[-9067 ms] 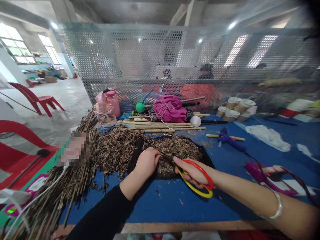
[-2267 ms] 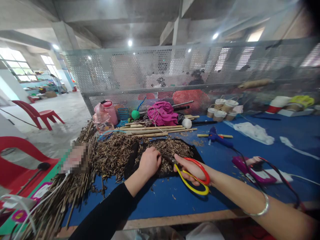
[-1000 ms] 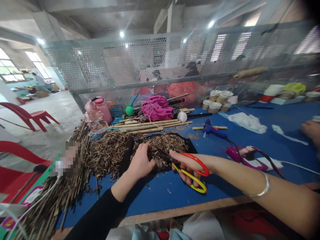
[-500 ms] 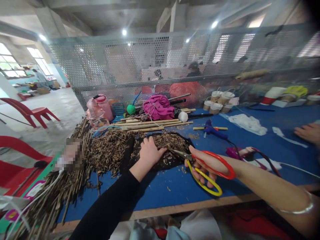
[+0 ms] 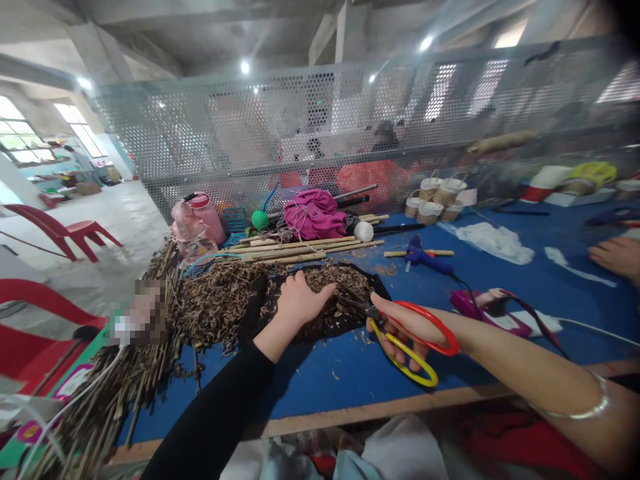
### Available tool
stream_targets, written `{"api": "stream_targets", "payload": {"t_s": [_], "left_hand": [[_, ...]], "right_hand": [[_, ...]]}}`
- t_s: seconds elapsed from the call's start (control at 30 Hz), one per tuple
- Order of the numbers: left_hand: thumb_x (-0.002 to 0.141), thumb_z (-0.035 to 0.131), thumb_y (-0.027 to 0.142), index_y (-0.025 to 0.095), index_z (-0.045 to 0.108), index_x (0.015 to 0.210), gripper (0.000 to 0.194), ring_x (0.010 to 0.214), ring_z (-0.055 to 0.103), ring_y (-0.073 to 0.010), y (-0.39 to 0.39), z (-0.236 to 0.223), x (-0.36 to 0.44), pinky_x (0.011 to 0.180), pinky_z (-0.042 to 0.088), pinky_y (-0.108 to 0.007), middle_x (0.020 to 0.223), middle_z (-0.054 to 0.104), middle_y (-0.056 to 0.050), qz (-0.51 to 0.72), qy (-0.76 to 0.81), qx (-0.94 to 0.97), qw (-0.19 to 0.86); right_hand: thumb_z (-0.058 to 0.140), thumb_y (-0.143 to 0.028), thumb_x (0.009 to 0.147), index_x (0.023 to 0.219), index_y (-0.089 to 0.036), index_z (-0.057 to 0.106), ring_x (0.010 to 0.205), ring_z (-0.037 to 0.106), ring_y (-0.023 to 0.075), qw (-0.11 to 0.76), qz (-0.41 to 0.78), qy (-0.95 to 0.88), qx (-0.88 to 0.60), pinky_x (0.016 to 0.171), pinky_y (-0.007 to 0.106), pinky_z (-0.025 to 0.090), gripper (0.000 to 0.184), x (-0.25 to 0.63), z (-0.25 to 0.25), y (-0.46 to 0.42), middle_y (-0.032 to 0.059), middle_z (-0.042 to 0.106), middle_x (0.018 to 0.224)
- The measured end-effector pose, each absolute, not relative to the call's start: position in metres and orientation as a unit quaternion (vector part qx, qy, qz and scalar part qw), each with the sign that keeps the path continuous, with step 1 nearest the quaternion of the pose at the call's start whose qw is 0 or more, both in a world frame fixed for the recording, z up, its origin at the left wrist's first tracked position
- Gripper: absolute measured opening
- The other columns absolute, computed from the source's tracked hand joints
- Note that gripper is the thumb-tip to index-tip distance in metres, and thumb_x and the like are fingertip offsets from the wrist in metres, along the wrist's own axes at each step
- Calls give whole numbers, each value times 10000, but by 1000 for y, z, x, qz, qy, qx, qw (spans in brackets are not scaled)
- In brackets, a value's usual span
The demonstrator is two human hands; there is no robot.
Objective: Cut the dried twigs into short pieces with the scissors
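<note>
My right hand grips scissors with one red and one yellow handle. Their handles are spread, and the dark blades point left over a black cloth strewn with brown dried plant bits. Just left of the blade tips is my left hand, back up, in a black sleeve, its thumb stretched toward the blades. The fingers curl down into the bits, so whatever they hold is hidden. A larger heap of dried brown pieces lies to its left.
Thin sticks lie behind the heap, near a pink bottle and magenta cloth. On the right are a blue glue gun, its cord and white fluff. Another person's hand is at the far right. Perforated metal panels stand behind.
The scissors and my right hand have shifted slightly left. My left thumb has lifted a little. At the far right, the other person's hand now has a dark tool near it.
</note>
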State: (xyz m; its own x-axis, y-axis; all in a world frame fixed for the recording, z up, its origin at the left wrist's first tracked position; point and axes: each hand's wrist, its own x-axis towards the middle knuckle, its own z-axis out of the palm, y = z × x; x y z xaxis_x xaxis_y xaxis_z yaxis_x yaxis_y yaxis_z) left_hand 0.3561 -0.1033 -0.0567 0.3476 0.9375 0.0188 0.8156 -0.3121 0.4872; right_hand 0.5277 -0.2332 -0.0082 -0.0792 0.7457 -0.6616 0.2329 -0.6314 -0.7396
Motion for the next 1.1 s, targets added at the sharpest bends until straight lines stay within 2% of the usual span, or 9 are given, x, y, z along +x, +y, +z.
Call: {"api": "stream_targets", "payload": {"t_s": [0.07,0.2,0.3,0.43,0.53,0.67,0.77,0.9,1.1], "left_hand": [[669,500,659,98,451,1165,751,1117,460,-376,-104,-58,363,878,397,-442,1172,487,-218,157,568,792,161],[728,555,353,102,531,1034,397,1021,541,-284,-96,-67,360,872,417,-359,1085,531,-172,159,544,813,137],[726,551,218,127,588,984,276,964,573,-218,-89,-72,342,884,424,-306,1027,589,-120,191,475,841,175],[718,603,198,165,609,976,261,962,581,-183,-91,-77,319,908,425,-299,1015,642,-55,285,409,833,238],[724,609,198,180,601,952,230,893,595,-167,-99,-79,315,840,462,-297,947,655,-28,345,422,794,268],[698,590,106,177,610,850,169,869,579,-154,-105,-82,317,820,468,-285,902,620,-32,404,382,795,245],[659,519,-7,185,623,827,274,893,566,-139,-106,-85,315,823,466,-261,938,590,-36,412,319,824,224],[650,460,-47,184,636,823,338,844,568,-122,-107,-88,311,783,475,-237,883,586,-30,396,291,841,227],[633,426,-69,184,632,816,374,854,566,-128,-105,-92,311,799,474,-245,862,592,-28,376,284,847,245]], "right_hand": [[258,-790,717,929,-140,492,508,562,132,210,629,-374,-648,421,213,481,722,525,-8,-232,34,556,580],[231,-778,735,929,-148,489,508,560,134,205,621,-367,-662,430,228,492,707,526,-9,-232,30,552,577],[219,-773,742,937,-152,490,510,556,136,198,617,-371,-665,439,246,500,705,528,-9,-233,32,557,584],[244,-778,733,923,-143,495,515,546,128,198,631,-387,-643,431,222,481,710,522,-9,-228,32,550,588],[269,-786,720,922,-149,494,517,545,119,189,626,-401,-642,418,199,462,705,512,-9,-218,26,551,600],[310,-794,699,843,-169,491,472,522,105,185,609,-445,-630,393,195,443,666,497,-15,-204,13,546,591],[301,-808,686,780,-186,474,389,444,85,183,588,-472,-631,344,184,386,653,489,-23,-197,-25,473,516],[257,-805,704,769,-194,491,331,327,74,171,507,-509,-674,318,191,302,657,486,-32,-195,-60,357,451],[306,-699,793,624,-147,522,446,343,80,193,353,-660,-635,454,208,303,616,491,-40,-198,-49,342,454]]}}
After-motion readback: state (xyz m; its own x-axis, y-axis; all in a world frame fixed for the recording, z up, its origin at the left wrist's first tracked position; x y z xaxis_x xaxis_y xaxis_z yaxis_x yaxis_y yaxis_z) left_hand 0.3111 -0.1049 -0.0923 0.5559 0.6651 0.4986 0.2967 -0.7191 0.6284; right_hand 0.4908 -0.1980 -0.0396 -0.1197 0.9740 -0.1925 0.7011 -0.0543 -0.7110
